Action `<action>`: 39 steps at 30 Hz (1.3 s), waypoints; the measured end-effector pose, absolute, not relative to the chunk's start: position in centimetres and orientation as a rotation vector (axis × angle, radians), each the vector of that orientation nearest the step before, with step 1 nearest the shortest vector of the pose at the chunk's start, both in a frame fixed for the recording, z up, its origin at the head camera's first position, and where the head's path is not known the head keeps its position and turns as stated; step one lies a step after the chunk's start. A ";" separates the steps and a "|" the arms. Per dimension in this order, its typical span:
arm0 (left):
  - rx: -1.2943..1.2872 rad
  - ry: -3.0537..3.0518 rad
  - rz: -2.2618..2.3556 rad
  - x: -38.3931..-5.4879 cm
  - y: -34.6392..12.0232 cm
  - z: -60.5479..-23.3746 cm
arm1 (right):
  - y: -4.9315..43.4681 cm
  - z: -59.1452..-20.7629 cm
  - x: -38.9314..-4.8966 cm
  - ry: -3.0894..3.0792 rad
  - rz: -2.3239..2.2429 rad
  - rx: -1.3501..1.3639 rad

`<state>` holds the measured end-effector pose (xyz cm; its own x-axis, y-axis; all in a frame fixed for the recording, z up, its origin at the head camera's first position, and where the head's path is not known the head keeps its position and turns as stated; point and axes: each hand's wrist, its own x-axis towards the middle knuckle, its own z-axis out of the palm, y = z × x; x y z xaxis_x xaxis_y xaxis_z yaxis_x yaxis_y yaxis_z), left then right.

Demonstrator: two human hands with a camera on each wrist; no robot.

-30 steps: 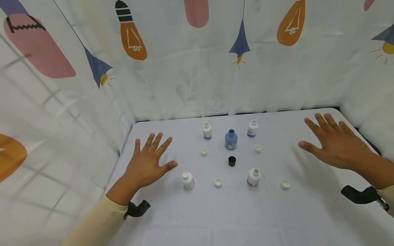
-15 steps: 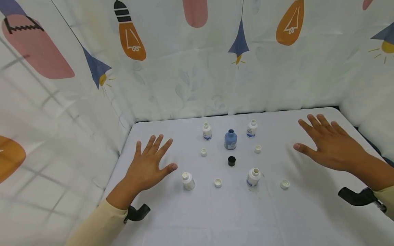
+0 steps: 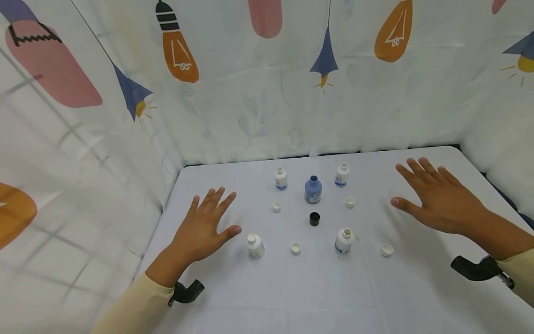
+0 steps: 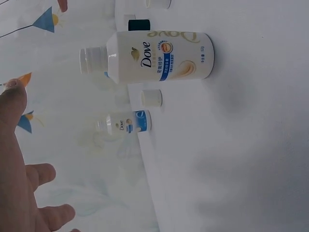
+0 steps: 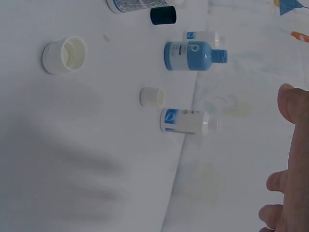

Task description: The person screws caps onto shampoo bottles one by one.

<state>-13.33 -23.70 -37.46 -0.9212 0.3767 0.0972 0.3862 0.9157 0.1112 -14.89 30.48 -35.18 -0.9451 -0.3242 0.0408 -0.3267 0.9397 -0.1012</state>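
Note:
My left hand [image 3: 201, 229] hovers over the table's left side with fingers spread, holding nothing. Nearest to it stands a white Dove bottle [image 3: 256, 246], seen large in the left wrist view [image 4: 164, 57]. My right hand [image 3: 444, 199] is raised above the right side, fingers extended and nothing in them. Closest below it lies a white cap [image 3: 386, 250]. Between the hands, a white bottle [image 3: 344, 241] stands in front. Behind are a blue bottle [image 3: 313, 190] and two white bottles [image 3: 281, 178] [image 3: 341, 175], upright and uncapped.
Loose caps lie among the bottles: a black cap [image 3: 314, 218] in the middle and white caps [image 3: 295, 248] [image 3: 276, 207] [image 3: 349, 202] around it. The white-covered table [image 3: 267, 297] meets a printed curtain [image 3: 258, 102] at the back. Black wrist mounts [image 3: 187, 291] stick out below both sleeves.
My right hand has drifted left and slightly down. The left hand has lowered a little, its fingers drawn closer together. Bottles and caps stay where they were.

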 end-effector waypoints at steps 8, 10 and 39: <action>-0.666 -2.994 -0.315 -13.4 -23.7 -38.0 | 30.1 -35.4 -14.8 -3.052 0.171 0.530; -0.693 -2.983 -0.346 -13.4 -23.7 -38.1 | 29.9 -35.5 -14.9 -3.049 0.176 0.537; -0.892 -2.971 -0.605 -13.5 -23.8 -40.3 | 27.6 -35.5 -15.0 -3.070 0.271 0.584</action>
<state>-13.45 -23.84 -40.30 -0.8405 0.5343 0.0902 0.5271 0.7675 0.3650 -14.96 27.62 -35.50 -0.9306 -0.3641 0.0369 -0.3649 0.9157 -0.1681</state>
